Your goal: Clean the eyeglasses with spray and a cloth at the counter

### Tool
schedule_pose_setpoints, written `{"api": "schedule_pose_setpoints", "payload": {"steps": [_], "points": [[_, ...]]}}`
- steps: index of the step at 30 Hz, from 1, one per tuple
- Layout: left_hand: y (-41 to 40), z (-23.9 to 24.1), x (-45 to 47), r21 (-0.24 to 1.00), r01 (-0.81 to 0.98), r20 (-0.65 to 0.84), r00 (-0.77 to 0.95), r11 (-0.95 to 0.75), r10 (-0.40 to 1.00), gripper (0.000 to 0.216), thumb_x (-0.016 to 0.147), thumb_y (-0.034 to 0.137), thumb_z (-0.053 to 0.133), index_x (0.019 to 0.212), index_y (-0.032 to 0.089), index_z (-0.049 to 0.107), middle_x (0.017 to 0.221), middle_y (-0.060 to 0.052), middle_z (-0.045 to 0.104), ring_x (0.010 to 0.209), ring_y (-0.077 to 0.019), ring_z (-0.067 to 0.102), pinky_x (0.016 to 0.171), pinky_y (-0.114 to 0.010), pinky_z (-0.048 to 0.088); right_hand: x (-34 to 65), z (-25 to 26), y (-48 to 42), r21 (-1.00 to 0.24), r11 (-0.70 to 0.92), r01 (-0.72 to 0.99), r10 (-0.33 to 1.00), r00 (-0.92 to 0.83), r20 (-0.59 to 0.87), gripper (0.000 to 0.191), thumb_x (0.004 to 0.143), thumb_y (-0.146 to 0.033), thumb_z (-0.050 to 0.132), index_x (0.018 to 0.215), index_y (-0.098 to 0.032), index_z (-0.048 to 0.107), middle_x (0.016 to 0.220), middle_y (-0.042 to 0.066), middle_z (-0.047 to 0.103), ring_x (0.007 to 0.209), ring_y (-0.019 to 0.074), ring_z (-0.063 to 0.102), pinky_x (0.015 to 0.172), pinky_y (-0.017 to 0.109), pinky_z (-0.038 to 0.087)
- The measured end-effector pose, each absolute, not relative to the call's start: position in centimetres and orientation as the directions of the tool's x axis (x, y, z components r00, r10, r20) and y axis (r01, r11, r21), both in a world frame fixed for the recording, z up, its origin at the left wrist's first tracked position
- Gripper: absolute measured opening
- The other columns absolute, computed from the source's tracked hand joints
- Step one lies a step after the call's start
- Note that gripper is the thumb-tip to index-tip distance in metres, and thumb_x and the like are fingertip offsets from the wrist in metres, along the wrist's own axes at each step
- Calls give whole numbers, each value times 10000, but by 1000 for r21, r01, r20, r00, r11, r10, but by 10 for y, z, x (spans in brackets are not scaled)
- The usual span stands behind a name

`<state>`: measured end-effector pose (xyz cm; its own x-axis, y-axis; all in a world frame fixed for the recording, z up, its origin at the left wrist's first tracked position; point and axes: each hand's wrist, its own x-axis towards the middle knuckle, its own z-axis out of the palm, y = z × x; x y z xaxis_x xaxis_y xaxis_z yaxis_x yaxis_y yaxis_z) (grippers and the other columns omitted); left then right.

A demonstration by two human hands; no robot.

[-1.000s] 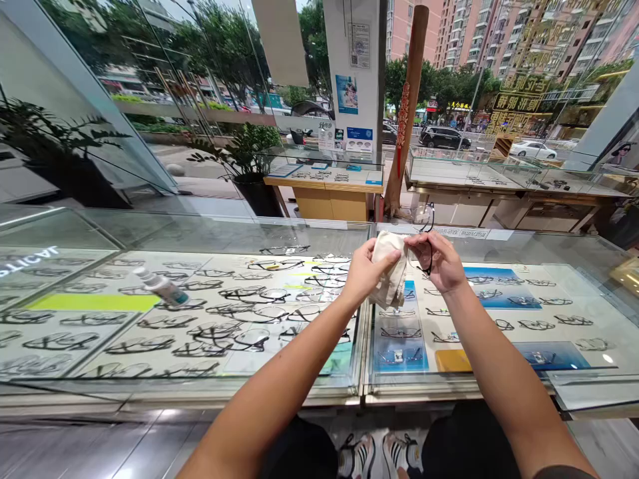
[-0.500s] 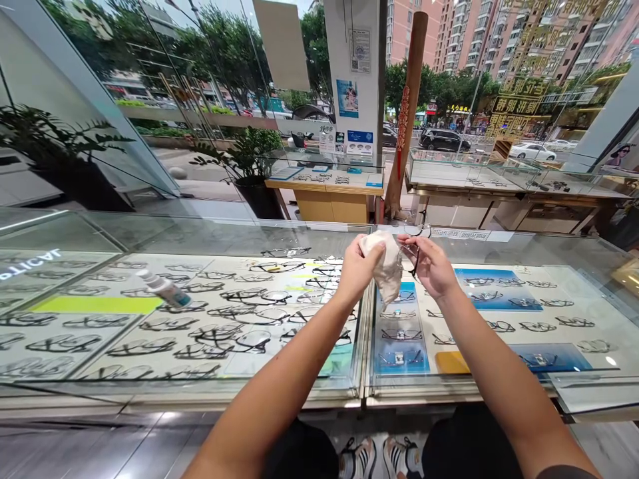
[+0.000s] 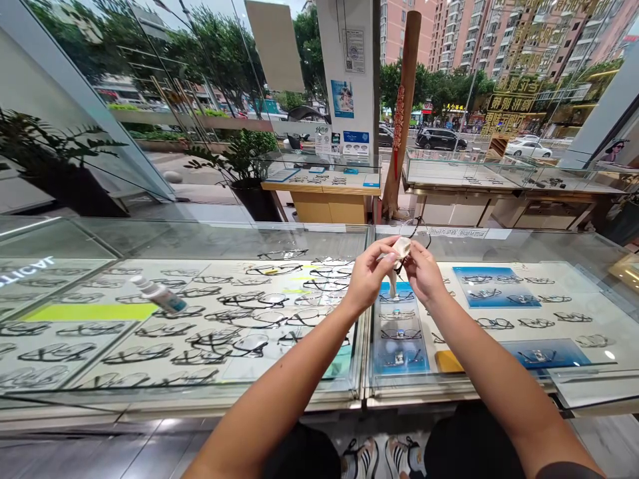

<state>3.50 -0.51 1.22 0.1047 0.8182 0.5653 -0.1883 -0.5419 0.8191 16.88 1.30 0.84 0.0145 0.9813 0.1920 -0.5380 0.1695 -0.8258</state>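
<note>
Above the glass counter my left hand [image 3: 369, 274] is closed on a crumpled whitish cloth [image 3: 402, 247], part of which hangs below the fingers. My right hand [image 3: 424, 273] pinches a pair of thin dark-framed eyeglasses [image 3: 416, 226] close beside it. The cloth is against the eyeglasses between both hands. One dark temple sticks up past my right fingers; much of the frame and lenses is hidden by the fingers and cloth. Under the hands, rows of display eyeglasses [image 3: 250, 298] lie inside the case.
A white spray bottle [image 3: 158, 294] lies tilted on the counter glass at left. The glass display case [image 3: 367, 399] spans the front, with a metal seam near the middle. Beyond it stand a wooden display table [image 3: 327, 203], a potted plant [image 3: 249, 189] and a wooden post [image 3: 403, 113].
My hands have drawn closer together. The cloth is more bunched and now gathered around the eyeglasses, with my right fingers touching it. The view has shifted slightly.
</note>
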Motion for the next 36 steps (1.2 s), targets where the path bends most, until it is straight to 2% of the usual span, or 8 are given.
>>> {"api": "schedule_pose_setpoints", "payload": {"steps": [3,5,11,17,23,28,31,36], "points": [[-6,9,38,829,-159,551,67,-536,832,439,982,595,579,891,187,713,1293,-145,721,1237,-286,654,1102,-443,466,168,10,11,-820,167,-547,983,30,180,273,672,-406,915,778,-239,727,748,-35,712,692,115,616,697,232,543],[-3,5,40,832,-208,529,19,-514,849,321,924,511,703,1001,200,672,1227,-126,728,1189,-259,669,1072,-424,493,168,11,11,-830,168,-532,983,26,182,286,675,-429,910,775,-238,722,725,-32,701,668,116,604,665,234,532],[5,1,39,868,-293,419,-2,-401,908,516,686,362,906,1046,217,565,1106,-57,646,1084,-192,637,918,-309,531,172,13,9,-858,128,-497,988,-15,156,338,675,-476,908,825,-229,731,745,-11,723,659,134,616,625,252,509],[6,12,28,952,-266,210,210,-151,955,582,612,336,942,1000,202,530,917,12,616,765,-112,597,695,-239,483,176,18,8,-857,145,-495,981,-39,188,337,662,-479,918,799,-231,736,771,-1,742,667,139,617,641,262,515],[6,18,24,953,-303,111,396,15,911,758,551,266,974,1149,216,510,975,-19,702,846,-167,680,783,-301,525,180,19,11,-859,164,-485,982,-4,190,271,717,-452,884,797,-239,736,837,7,753,724,141,639,688,257,536],[5,19,24,966,-259,106,464,20,880,562,666,556,901,990,158,670,875,-32,679,786,-152,625,755,-280,498,182,21,11,-864,131,-486,983,-49,176,326,652,-474,921,782,-237,739,861,-4,760,682,124,625,609,235,514],[6,16,26,977,-214,105,419,-14,902,626,707,746,796,849,146,691,803,-36,657,729,-146,581,704,-275,470,181,21,9,-877,143,-458,971,-109,215,360,646,-531,924,768,-237,756,866,2,766,706,128,640,622,233,525],[5,12,30,974,-221,147,411,-58,900,662,689,790,787,821,148,693,696,-3,633,626,-115,542,629,-251,427,177,21,7,-885,185,-427,958,-124,260,415,605,-598,935,750,-237,790,866,6,765,768,133,661,694,228,539]]}}
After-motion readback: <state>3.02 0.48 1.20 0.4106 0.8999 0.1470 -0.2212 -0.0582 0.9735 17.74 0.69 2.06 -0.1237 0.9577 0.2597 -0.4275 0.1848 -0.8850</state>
